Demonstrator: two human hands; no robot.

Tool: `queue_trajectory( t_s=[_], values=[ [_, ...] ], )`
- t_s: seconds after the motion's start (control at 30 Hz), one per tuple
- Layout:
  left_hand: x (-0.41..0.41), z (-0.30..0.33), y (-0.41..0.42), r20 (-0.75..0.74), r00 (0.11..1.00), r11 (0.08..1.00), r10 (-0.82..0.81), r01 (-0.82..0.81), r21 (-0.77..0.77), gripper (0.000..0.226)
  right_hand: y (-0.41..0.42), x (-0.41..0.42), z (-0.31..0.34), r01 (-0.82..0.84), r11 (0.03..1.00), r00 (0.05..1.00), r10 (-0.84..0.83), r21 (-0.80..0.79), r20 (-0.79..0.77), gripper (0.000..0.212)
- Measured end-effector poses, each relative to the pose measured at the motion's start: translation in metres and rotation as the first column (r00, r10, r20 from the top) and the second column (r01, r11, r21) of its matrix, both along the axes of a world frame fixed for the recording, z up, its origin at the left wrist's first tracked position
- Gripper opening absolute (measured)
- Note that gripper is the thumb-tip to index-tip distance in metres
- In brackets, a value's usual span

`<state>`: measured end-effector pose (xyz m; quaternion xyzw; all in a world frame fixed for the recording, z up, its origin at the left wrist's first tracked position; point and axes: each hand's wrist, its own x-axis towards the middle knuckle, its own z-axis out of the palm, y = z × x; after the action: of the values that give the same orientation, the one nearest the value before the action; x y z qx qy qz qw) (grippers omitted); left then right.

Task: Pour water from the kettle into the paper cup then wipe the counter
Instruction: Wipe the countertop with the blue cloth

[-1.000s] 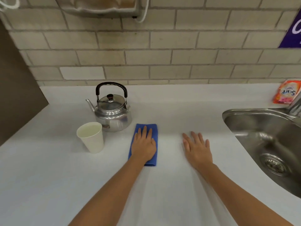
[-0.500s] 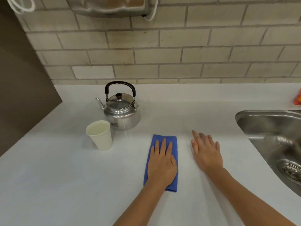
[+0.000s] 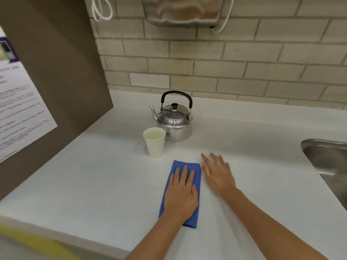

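A metal kettle (image 3: 173, 122) with a black handle stands upright at the back of the white counter (image 3: 93, 181). Just in front of it on the left is a white paper cup (image 3: 155, 145) with water in it. A folded blue cloth (image 3: 185, 164) lies in front of the cup, a little to the right. My left hand (image 3: 181, 194) presses flat on the cloth, fingers stretched forward. My right hand (image 3: 217, 173) rests flat on the bare counter, right beside the cloth's right edge, and holds nothing.
A steel sink (image 3: 323, 156) is set into the counter at the right. A brown side panel (image 3: 56, 72) with a paper notice (image 3: 16, 113) closes off the left. A tiled wall carries a dispenser (image 3: 184, 10) above the kettle. The counter's front edge runs bottom left.
My left hand has slid the blue cloth away from the kettle toward me, ending next to my right hand. The view has swung left, so the sink is mostly out of frame.
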<state>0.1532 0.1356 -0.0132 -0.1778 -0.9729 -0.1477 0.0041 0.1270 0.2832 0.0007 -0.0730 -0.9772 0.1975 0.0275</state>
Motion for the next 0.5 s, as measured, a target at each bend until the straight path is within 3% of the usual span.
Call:
queue_trajectory(
  t_s=[0.13,0.3,0.43,0.5],
  values=[
    [0.015,-0.011,-0.115,-0.07,0.988,0.989,0.141,-0.137,0.049,0.053,-0.03,-0.017,0.001,-0.075,0.996,0.997,0.076,0.041,-0.027,0.045],
    [-0.062,-0.001,-0.242,-0.023,0.909,0.909,0.417,-0.417,-0.019,0.052,-0.057,-0.039,0.001,-0.081,0.995,0.996,0.082,0.061,-0.028,0.045],
    [-0.126,0.006,-0.236,0.045,0.859,0.861,0.509,-0.508,-0.038,0.052,-0.056,-0.049,-0.004,-0.025,0.998,0.999,0.026,0.055,-0.02,0.045],
    [-0.134,0.003,-0.217,0.063,0.876,0.879,0.477,-0.476,-0.042,0.053,-0.06,-0.054,-0.005,0.004,0.999,1.0,-0.003,0.054,-0.021,0.046]
  ],
)
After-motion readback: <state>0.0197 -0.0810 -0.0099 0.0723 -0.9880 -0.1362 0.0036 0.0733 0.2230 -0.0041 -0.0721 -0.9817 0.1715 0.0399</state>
